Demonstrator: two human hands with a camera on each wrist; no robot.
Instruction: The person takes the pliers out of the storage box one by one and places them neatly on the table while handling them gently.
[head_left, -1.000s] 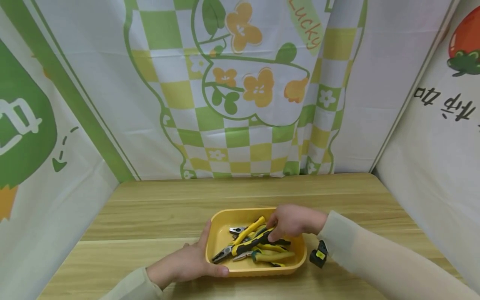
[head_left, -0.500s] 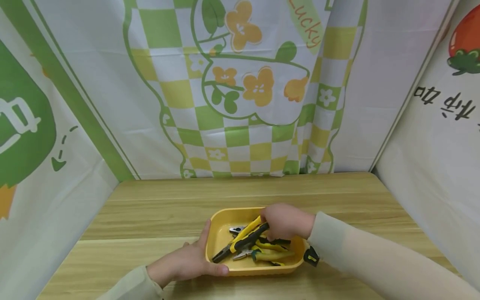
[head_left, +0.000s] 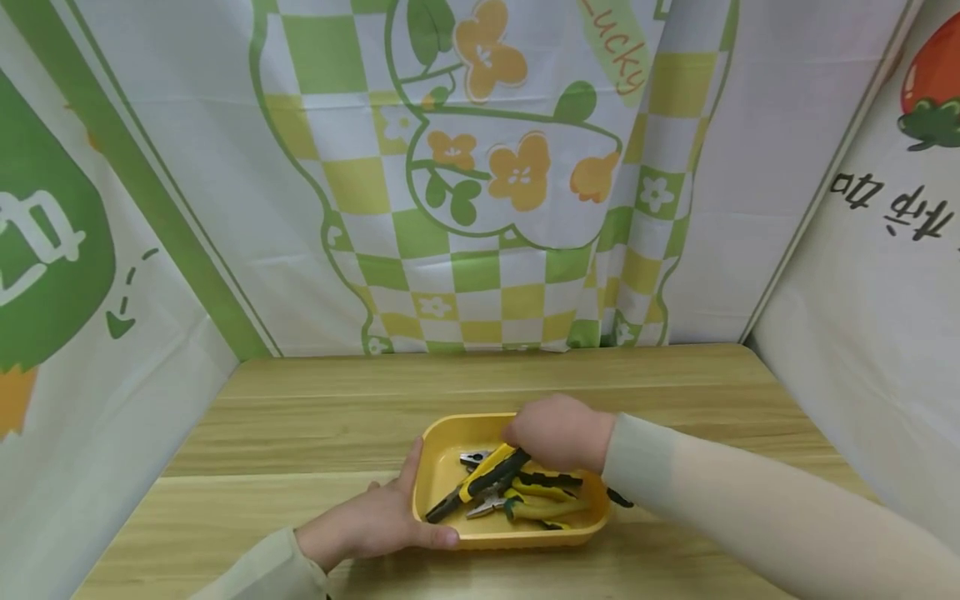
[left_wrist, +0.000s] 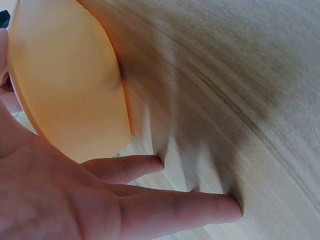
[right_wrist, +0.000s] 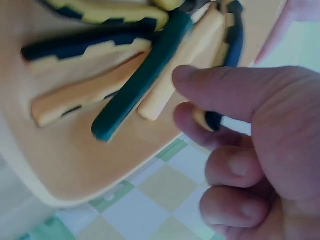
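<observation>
A yellow tray (head_left: 525,540) holds several pliers. My left hand (head_left: 378,523) rests against its near left corner, thumb along the front rim, fingers spread straight. In the left wrist view two fingers (left_wrist: 180,212) touch the table beside the tray's wall. My right hand (head_left: 558,433) reaches over the far right side and pinches a handle end of the yellow-and-black pliers (head_left: 487,479). Their dark nose points to the near left corner. In the right wrist view the thumb (right_wrist: 215,90) crosses that handle, hiding part of it. Green-handled pliers (right_wrist: 145,80) lie close by.
The tray stands on a wooden table (head_left: 315,433). A printed checked curtain (head_left: 476,271) hangs behind, with white cloth walls on both sides. A small black object (head_left: 619,497) shows beneath the right sleeve, just right of the tray.
My right hand has moved left and slightly away from me. The yellow-and-black pliers have turned onto their edge, handles closer together. My left hand and the tray stay put.
</observation>
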